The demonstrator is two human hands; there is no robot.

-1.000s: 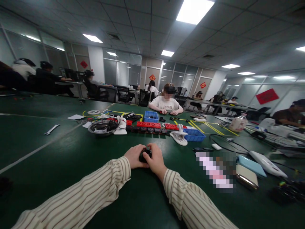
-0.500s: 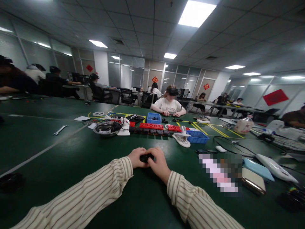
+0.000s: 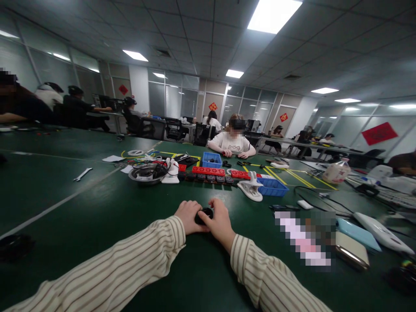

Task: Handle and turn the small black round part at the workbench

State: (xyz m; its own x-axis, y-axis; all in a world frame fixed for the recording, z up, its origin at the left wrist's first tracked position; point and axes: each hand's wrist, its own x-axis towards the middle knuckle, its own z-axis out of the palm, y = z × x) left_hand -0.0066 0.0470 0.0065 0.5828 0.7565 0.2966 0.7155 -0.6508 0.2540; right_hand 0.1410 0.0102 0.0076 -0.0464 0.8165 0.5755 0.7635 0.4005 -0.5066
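Between my hands, low over the green table [image 3: 130, 251], is a small round black object [image 3: 206, 214]; its kind is not clear. My left hand [image 3: 188, 216] closes on its left side, fingertips partly hidden behind it. From the right, my right hand [image 3: 222, 223] grips it with the thumb across the front and the fingers curled behind. Beyond my hands lie red socket strips [image 3: 208, 170] with dark modules [image 3: 216, 178] along them, and a white clip-like piece [image 3: 251, 190] rests to their right.
Two blue bins [image 3: 273, 187] [image 3: 211, 160] and a metal bowl of wires [image 3: 146, 182] stand further back. On the left lies a wrench [image 3: 83, 174]. A cream power bank [image 3: 351, 250], a light blue case [image 3: 359, 234] and cables are at right. A person [image 3: 232, 143] sits opposite.
My hands have shifted slightly right in the view. The right fingers have lifted and spread a little from the left hand, so more of the black object shows. The view has tilted slightly.
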